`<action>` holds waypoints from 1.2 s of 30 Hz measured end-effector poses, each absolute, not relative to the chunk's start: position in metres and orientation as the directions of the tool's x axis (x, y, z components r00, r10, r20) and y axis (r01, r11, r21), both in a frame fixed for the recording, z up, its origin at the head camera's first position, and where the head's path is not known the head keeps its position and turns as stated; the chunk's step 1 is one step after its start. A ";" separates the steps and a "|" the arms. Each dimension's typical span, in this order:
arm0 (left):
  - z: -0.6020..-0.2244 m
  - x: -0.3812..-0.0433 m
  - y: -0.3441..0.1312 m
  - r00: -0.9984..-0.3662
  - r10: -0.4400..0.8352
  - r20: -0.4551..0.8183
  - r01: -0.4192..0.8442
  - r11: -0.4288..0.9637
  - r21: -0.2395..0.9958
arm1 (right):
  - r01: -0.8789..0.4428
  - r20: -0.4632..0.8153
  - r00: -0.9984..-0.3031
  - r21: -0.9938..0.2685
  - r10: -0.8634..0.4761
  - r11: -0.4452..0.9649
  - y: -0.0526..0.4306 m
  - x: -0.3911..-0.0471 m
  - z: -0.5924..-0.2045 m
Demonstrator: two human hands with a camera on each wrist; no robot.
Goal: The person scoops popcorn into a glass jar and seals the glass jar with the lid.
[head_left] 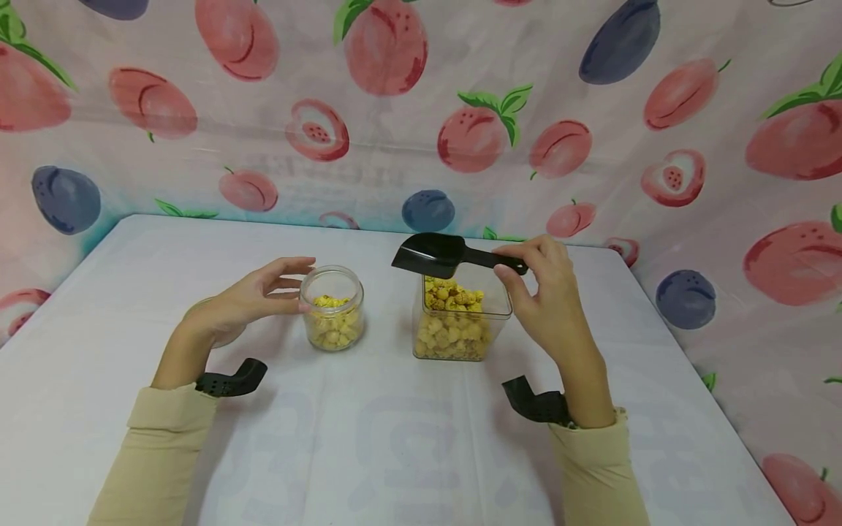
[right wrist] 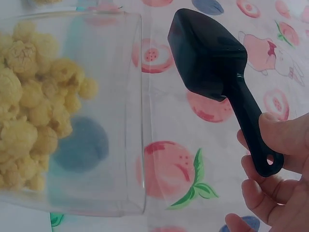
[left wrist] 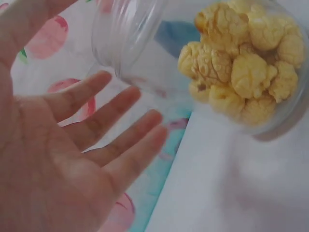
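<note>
Scoop [head_left: 427, 254] held aloft

Head view: the right hand [head_left: 546, 299] is pinching it toward the popcorn tub [head_left: 460, 315]'s twelve o'clock, the jar [head_left: 359, 298] standing at nine. Left wrist: the left hand [left wrist: 72, 140] is spreading beside the jar. Right wrist: I'm seeing the tub toward nine o'clock.

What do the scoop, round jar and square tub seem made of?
The scoop is probably plastic: black, smooth, with a soft sheen. The round jar looks clear and glossy, glass or plastic: popcorn shows through and bright streaks line it. The square tub is likely hard plastic, see-through, smooth and slightly hazy.
</note>
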State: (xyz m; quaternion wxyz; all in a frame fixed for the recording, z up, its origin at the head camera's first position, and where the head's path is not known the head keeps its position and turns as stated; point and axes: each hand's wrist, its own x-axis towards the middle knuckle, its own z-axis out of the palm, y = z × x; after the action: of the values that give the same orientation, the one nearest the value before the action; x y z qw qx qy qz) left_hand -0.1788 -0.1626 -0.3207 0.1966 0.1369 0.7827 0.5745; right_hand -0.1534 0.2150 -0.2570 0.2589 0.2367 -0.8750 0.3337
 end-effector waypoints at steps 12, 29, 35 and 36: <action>-0.295 -0.165 -0.131 -0.956 0.230 0.181 0.250 0.321 0.913 | -0.543 0.609 -0.772 -0.484 -0.181 0.686 0.229 -0.150 -0.254; -0.290 -0.145 -0.073 -0.882 0.329 0.337 0.435 0.292 0.852 | -0.478 0.571 -0.809 -0.498 -0.141 0.723 0.249 -0.149 -0.250; -0.297 -0.144 -0.053 -0.868 0.348 0.355 0.455 0.267 0.850 | -0.473 0.551 -0.818 -0.484 -0.163 0.736 0.253 -0.149 -0.248; -0.299 -0.143 -0.050 -0.867 0.350 0.354 0.453 0.262 0.852 | -0.477 0.552 -0.817 -0.482 -0.168 0.735 0.254 -0.149 -0.248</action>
State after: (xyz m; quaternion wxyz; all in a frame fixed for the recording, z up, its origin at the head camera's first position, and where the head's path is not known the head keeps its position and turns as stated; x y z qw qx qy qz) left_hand -0.1432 -0.0503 -0.2989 -0.0469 0.2531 0.7930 0.5522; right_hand -0.1487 0.2539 -0.2480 0.2438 0.1792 -0.8990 0.3166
